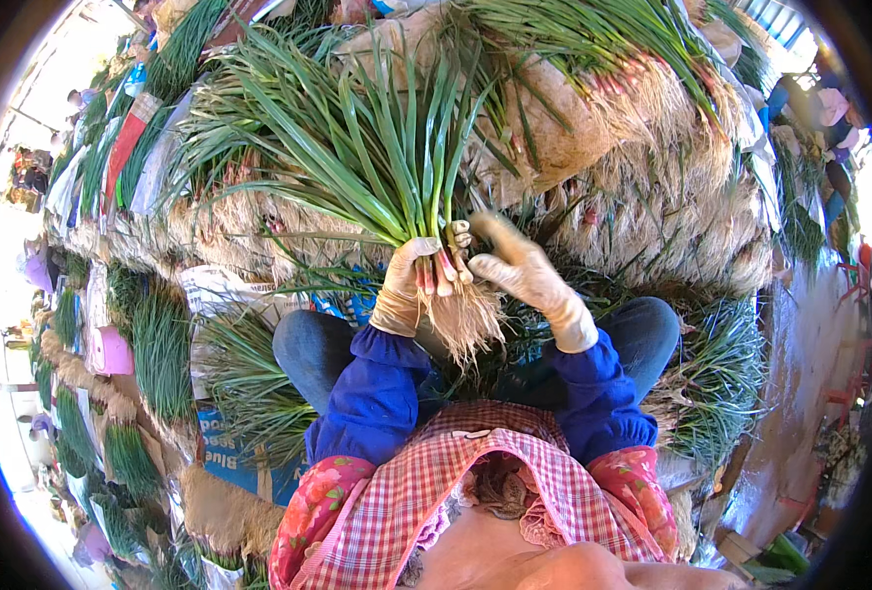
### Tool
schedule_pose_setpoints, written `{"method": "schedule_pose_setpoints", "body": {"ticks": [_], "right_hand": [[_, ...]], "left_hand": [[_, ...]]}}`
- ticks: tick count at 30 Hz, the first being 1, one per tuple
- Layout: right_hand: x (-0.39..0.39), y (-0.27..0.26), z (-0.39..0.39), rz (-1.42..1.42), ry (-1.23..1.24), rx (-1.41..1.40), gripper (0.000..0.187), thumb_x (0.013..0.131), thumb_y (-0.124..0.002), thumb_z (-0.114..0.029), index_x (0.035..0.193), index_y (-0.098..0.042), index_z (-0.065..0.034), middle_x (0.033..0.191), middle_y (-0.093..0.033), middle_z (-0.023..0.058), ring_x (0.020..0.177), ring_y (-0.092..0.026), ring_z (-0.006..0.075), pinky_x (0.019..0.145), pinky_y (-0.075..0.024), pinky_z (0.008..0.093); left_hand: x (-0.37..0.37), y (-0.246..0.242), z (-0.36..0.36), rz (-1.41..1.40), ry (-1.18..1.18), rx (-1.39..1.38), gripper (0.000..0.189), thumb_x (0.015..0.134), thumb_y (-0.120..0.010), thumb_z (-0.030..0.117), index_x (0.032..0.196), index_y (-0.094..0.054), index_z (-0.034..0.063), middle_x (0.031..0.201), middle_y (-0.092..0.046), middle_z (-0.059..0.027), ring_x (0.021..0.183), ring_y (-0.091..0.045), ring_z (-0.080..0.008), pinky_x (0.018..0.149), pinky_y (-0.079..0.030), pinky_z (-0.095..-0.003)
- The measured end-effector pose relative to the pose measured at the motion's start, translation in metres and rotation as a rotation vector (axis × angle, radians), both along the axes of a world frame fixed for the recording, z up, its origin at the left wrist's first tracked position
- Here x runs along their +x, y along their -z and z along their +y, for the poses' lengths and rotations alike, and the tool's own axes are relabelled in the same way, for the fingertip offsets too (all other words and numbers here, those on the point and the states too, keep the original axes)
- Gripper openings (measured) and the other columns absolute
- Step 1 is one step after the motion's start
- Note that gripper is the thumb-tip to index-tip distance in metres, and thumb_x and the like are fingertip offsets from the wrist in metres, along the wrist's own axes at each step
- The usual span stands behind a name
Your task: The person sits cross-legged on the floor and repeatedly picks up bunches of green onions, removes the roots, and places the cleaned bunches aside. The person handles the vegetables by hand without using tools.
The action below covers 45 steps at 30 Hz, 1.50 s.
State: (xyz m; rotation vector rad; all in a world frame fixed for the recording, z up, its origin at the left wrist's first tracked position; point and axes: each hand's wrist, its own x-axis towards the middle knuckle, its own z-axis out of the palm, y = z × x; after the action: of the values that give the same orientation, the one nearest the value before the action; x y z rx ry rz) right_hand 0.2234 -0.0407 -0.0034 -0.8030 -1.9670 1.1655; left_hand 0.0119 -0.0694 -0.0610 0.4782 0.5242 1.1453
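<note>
My gloved left hand (406, 284) grips a bunch of green onions with roots (410, 169) just above their pale pink and white bulbs. The long green leaves fan out up and to the left, and the stringy roots (465, 321) hang down between my knees. My gloved right hand (517, 269), partly blurred, is just right of the bulbs with its fingers apart and nothing in its grasp. Both hands wear cream gloves, below blue sleeve covers.
Piled green onions (650, 96) with roots lie on a stained sack (546, 125) ahead. Loose leaves (723, 376) surround my crossed legs. A blue printed bag (240, 457) lies at left. More bundles (163, 354) stand farther left, and a wet floor (797, 346) shows at right.
</note>
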Motion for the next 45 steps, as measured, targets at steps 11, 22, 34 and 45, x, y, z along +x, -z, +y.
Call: {"method": "schedule_pose_setpoints", "body": {"ticks": [11, 22, 34, 45], "right_hand": [[0.018, 0.057, 0.052, -0.355, -0.129, 0.420, 0.023, 0.090, -0.058, -0.024, 0.104, -0.067, -0.0085, 0.096, -0.070, 0.0110, 0.088, -0.067, 0.0285, 0.073, -0.0533, 0.0360], [0.014, 0.045, -0.044, -0.118, -0.236, -0.131, 0.028, 0.093, -0.060, -0.027, 0.106, -0.060, -0.0020, 0.090, -0.064, 0.0126, 0.076, -0.062, 0.0213, 0.070, -0.0501, 0.0326], [0.064, 0.049, 0.003, 0.048, 0.082, -0.396, 0.021, 0.083, -0.067, -0.020, 0.091, -0.067, -0.0006, 0.079, -0.069, 0.0074, 0.069, -0.066, 0.0198, 0.059, -0.0504, 0.0305], [0.001, 0.021, 0.177, -0.335, 0.553, 0.086, 0.032, 0.081, -0.068, -0.035, 0.096, -0.068, -0.0072, 0.092, -0.068, 0.0166, 0.087, -0.064, 0.0359, 0.075, -0.0511, 0.0382]], "left_hand": [[-0.006, -0.010, -0.040, -0.047, 0.068, -0.138, 0.046, 0.082, -0.057, 0.021, 0.117, -0.055, -0.0087, 0.074, -0.066, -0.0174, 0.061, -0.067, -0.0337, 0.054, -0.056, -0.0391], [-0.009, -0.007, -0.021, -0.074, -0.212, -0.033, 0.054, 0.076, -0.061, 0.026, 0.117, -0.050, -0.0064, 0.120, -0.054, -0.0193, 0.112, -0.056, -0.0328, 0.072, -0.059, -0.0475], [-0.014, -0.019, -0.014, -0.230, -0.124, 0.051, 0.049, 0.081, -0.063, 0.028, 0.121, -0.049, 0.0029, 0.099, -0.059, -0.0064, 0.098, -0.063, -0.0282, 0.060, -0.058, -0.0422], [-0.024, -0.081, 0.011, -0.278, -0.189, 0.283, 0.058, 0.081, -0.061, 0.023, 0.131, -0.038, 0.0038, 0.089, -0.045, 0.0009, 0.081, -0.047, -0.0110, 0.047, -0.046, -0.0321]]}}
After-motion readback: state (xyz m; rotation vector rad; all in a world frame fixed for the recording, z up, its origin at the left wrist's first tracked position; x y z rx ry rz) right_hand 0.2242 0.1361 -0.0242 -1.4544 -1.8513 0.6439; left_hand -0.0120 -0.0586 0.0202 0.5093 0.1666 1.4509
